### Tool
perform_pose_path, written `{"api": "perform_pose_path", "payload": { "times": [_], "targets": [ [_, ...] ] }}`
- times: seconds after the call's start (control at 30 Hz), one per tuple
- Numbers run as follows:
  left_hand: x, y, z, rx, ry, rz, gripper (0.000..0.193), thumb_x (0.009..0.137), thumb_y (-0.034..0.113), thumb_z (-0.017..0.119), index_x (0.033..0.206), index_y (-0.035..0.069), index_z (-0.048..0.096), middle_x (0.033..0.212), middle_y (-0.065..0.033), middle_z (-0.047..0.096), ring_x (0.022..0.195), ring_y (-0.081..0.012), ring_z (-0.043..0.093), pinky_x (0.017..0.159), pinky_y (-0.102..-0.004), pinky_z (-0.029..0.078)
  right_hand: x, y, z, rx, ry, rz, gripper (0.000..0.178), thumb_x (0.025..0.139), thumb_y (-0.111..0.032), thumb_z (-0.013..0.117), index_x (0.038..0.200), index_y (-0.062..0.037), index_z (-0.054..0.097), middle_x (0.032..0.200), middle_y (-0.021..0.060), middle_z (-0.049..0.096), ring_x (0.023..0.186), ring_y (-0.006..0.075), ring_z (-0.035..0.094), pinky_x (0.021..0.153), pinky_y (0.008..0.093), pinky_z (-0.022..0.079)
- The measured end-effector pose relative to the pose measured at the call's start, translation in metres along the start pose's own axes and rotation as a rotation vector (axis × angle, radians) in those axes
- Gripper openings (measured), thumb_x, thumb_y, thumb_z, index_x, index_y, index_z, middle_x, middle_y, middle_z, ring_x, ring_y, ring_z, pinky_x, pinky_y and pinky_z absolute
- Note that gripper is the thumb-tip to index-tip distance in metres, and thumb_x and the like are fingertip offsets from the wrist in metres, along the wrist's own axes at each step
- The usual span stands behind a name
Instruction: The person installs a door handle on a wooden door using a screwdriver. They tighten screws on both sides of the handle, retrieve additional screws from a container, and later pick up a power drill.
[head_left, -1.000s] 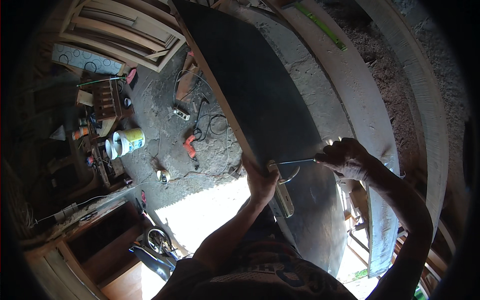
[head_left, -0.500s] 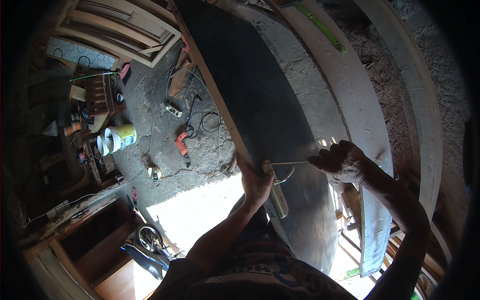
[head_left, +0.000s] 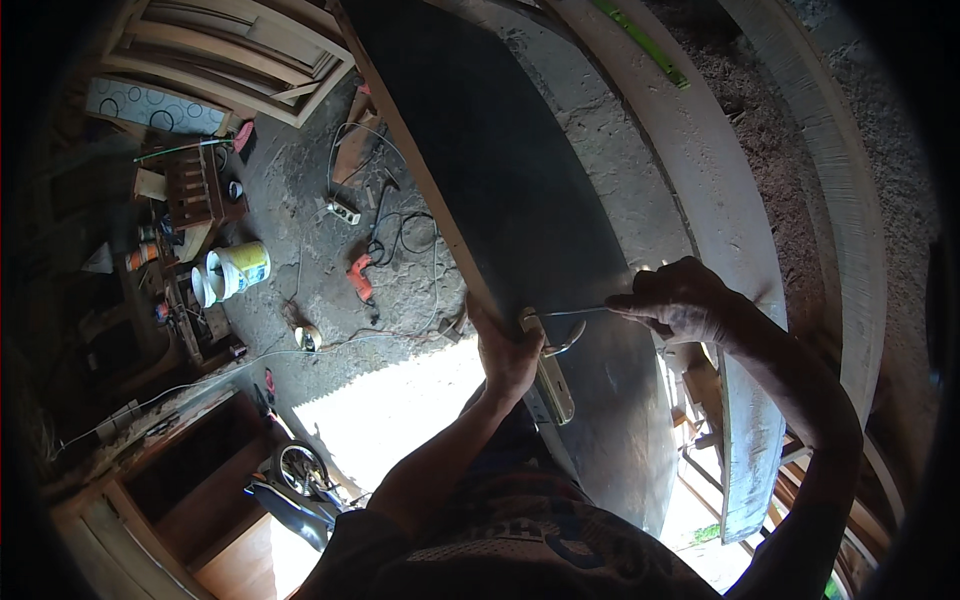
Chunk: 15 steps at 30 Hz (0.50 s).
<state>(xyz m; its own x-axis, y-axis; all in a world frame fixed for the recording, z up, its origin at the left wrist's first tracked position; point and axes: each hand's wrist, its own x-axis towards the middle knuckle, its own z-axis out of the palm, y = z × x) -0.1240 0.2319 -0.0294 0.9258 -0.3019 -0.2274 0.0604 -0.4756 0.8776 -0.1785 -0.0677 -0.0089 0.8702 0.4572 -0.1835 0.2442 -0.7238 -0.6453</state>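
Observation:
A dark door (head_left: 500, 180) with a wooden edge stands in front of me. On its face is a pale metal door handle plate (head_left: 556, 396) with a curved lever handle (head_left: 570, 338). My left hand (head_left: 509, 355) is closed round the door's edge, its thumb against the upper part of the plate. My right hand (head_left: 680, 300) is closed on a screwdriver (head_left: 580, 312); its grip is hidden in the fingers. The thin shaft runs left to the plate's top end, above the lever. Whether the tip sits in a screw is too small to tell.
On the rough floor to the left lie an orange power drill (head_left: 360, 277), a power strip (head_left: 344, 211) and loose cables. White buckets (head_left: 238, 268) stand farther left. A green spirit level (head_left: 642, 42) rests on a pale board at right. A motorcycle (head_left: 295, 490) is at lower left.
My right hand has turned at the wrist round the screwdriver and shifted slightly left and up. My left hand keeps its hold on the door.

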Motion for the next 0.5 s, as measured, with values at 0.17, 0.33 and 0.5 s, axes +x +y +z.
{"api": "perform_pose_path", "payload": {
  "times": [0.17, 0.33, 0.5],
  "targets": [
    [-0.002, 0.001, 0.002, -0.199, 0.008, -0.016, 0.105, 0.082, 0.001, 0.068, 0.160, 0.008, -0.001, 0.134, -0.0229, 0.048, 0.116, -0.0301, 0.057, 0.095, -0.0411, 0.052, 0.016, -0.009, -0.015, 0.587, -0.300, 0.555, 0.046, 0.091, -0.036, 0.073, 0.131, -0.0155, 0.063, 0.102, 0.0085, 0.074, 0.090, 0.0207, 0.073, 0.079, 0.0335, 0.059],
    [-0.008, -0.006, 0.002, -0.151, -0.033, -0.060, 0.106, 0.081, -0.006, 0.069, 0.160, 0.008, 0.000, 0.143, -0.0197, 0.035, 0.130, -0.0281, 0.044, 0.110, -0.0423, 0.043, -0.008, -0.033, -0.024, -0.322, -0.178, -0.020, 0.041, 0.092, -0.029, 0.073, 0.130, -0.0220, 0.060, 0.113, 0.0058, 0.072, 0.098, 0.0247, 0.072, 0.083, 0.0369, 0.059],
    [-0.010, -0.005, 0.012, -0.130, -0.015, -0.066, 0.103, 0.084, 0.000, 0.067, 0.160, 0.008, -0.001, 0.135, -0.0230, 0.048, 0.117, -0.0303, 0.056, 0.098, -0.0438, 0.050, -0.004, -0.001, -0.003, 0.709, -0.189, 0.374, 0.033, 0.097, -0.025, 0.069, 0.127, -0.0119, 0.071, 0.083, 0.0051, 0.072, 0.074, 0.0113, 0.068, 0.060, 0.0290, 0.058]
  ]
}}
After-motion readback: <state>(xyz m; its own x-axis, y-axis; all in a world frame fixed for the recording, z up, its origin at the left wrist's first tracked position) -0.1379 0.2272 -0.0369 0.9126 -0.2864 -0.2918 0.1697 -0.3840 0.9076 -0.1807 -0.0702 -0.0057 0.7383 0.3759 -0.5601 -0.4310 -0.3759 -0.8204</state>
